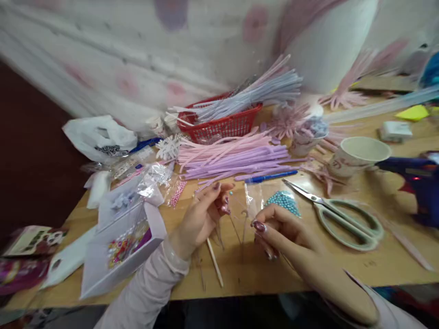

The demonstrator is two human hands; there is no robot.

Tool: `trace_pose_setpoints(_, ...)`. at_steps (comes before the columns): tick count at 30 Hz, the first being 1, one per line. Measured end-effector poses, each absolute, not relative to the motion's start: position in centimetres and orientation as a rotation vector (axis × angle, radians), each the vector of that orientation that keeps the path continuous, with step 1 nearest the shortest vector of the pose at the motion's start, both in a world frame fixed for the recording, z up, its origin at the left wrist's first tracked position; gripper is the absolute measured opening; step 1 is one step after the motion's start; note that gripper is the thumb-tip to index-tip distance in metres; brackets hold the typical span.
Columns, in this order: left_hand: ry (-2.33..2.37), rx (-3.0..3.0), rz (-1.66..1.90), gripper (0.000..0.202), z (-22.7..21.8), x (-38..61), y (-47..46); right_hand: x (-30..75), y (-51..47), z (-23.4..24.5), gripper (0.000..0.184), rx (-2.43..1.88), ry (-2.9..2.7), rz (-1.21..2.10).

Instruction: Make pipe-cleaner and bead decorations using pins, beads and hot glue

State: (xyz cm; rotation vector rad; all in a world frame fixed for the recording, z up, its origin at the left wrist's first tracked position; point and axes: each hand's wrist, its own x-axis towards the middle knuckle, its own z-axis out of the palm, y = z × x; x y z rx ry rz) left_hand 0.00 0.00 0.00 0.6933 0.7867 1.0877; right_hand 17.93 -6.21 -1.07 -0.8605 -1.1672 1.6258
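Though left hand (202, 215) and right hand (279, 229) curl mid-frame beside the bead bag (284, 201), their grip is unclear.

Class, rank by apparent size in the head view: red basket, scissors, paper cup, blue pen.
1. The scissors and basket look alike; the basket lies farther off, so unranked.
2. The cup.
3. The pen.

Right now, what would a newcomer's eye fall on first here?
The heap of pink and lilac pipe cleaners in the middle of the table stands out first, with a red basket of pale ones just behind it. Nearer, the left hand and right hand sit close together by a bag of teal beads, with green-handled scissors lying to the right.
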Motion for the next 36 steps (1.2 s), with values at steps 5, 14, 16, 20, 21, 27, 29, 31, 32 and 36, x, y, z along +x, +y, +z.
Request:
trace_pose_setpoints(5, 0.879, 0.873, 1.016, 0.026, 1.4, 0.5, -2.5, 17.2, -5.8, -1.1, 0.02, -0.892, -1.145, 1.454)
trace_pose_setpoints(14, 0.975, 1.042, 1.074, 0.026, 1.7, 4.0, -5.7, 17.3, -5.6, -0.9, 0.018, -0.842, -1.131, 1.427)
trace_pose_setpoints(16, 1.012, 1.08, 1.095, 0.026, 1.4, 4.1, -5.9, 17.4, -5.7, -0.7, 0.018, -0.832, -1.191, 1.431)
trace_pose_setpoints(20, 1.056, 1.114, 1.136, 0.023, 0.6, 3.5, -6.4, 17.5, -5.9, -0.6, 0.016, -0.816, -1.353, 1.429)
trace_pose_setpoints(21, 1.068, 1.118, 1.151, 0.022, 0.5, 3.3, -6.6, 17.5, -5.9, -0.6, 0.016, -0.817, -1.407, 1.428)
trace_pose_setpoints(27, 1.227, 1.043, 1.261, 0.022, 2.0, -0.1, -7.8, 17.7, -6.0, -1.2, 0.018, -0.888, -1.782, 1.299)
trace_pose_setpoints(29, 1.391, 1.059, 1.337, 0.024, 3.2, -2.2, -8.1, 18.0, -5.9, -1.4, 0.02, -0.945, -1.914, 1.185)
trace_pose_setpoints(31, 1.586, 1.128, 1.333, 0.023, 3.8, -4.4, -8.4, 18.2, -5.9, -1.5, 0.021, -0.972, -2.008, 1.084)
trace_pose_setpoints(32, 1.675, 1.155, 1.279, 0.023, 3.8, -5.3, -8.6, 18.3, -5.8, -1.6, 0.022, -0.974, -2.044, 1.043)
trace_pose_setpoints(36, 1.876, 1.232, 0.985, 0.026, 1.6, -7.6, -9.1, 18.4, -5.8, -1.7, 0.023, -1.018, -2.167, 0.894)
